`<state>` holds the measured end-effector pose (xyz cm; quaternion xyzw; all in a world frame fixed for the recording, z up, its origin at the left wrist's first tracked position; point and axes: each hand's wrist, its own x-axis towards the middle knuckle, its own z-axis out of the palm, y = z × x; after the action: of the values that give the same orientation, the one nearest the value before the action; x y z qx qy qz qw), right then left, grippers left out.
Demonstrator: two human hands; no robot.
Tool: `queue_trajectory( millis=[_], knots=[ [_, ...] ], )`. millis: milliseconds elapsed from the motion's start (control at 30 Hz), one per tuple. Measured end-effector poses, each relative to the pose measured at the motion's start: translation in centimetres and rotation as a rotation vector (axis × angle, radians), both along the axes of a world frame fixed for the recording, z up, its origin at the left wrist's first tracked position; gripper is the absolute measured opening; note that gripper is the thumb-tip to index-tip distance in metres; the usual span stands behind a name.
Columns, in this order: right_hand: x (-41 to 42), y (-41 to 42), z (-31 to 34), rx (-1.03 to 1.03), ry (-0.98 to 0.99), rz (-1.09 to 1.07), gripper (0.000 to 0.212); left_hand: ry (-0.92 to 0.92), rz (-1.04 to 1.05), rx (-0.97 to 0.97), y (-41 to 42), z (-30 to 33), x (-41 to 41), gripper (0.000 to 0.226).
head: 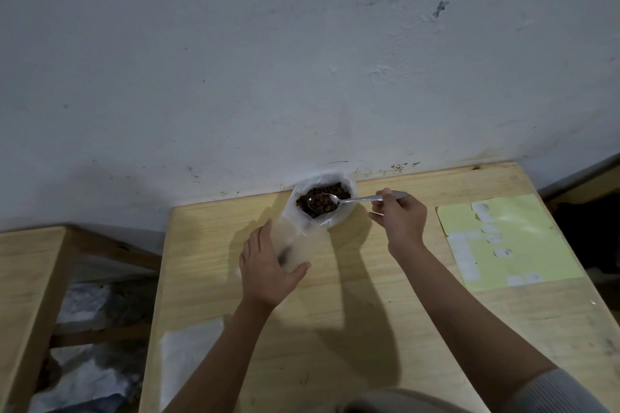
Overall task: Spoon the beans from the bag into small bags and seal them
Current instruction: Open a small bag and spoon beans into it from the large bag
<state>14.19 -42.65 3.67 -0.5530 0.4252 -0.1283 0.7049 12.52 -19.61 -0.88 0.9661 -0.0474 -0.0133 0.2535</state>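
Dipping the spoon (349, 200), pinched in the right hand (401, 220), into the beans (323, 203) in the bag (335, 220) by the wall, she risks spills, since the left hand's (268, 270) loose grip holds the floppy small bag (295, 246) slumped on the table (369, 295).
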Motion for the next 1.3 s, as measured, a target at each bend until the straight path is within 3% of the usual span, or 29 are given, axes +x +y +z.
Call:
queue_trajectory(
  millis=[333,700,800,1033,1300],
  knots=[
    [-1.3,-0.6,1.7,-0.153,-0.225,0.176,0.019,-0.036,-0.023,-0.034,-0.8,0.4,0.2,0.105],
    [0.8,1.0,-2.4,-0.495,-0.063,0.233,0.015,-0.039,-0.033,-0.106,-0.7,-0.1,0.0,0.104],
    [1.3,1.6,-2.9,-0.452,0.036,0.219,0.018,-0.030,-0.032,-0.150,-0.9,-0.1,0.2,0.103],
    [2.3,1.4,-3.8,-0.122,0.151,0.054,0.028,-0.003,-0.026,-0.131,-0.9,-0.9,0.7,0.106],
    [1.7,0.2,-1.8,0.019,0.098,-0.019,0.018,-0.004,-0.017,-0.067,-0.6,-1.1,1.0,0.105]
  ],
)
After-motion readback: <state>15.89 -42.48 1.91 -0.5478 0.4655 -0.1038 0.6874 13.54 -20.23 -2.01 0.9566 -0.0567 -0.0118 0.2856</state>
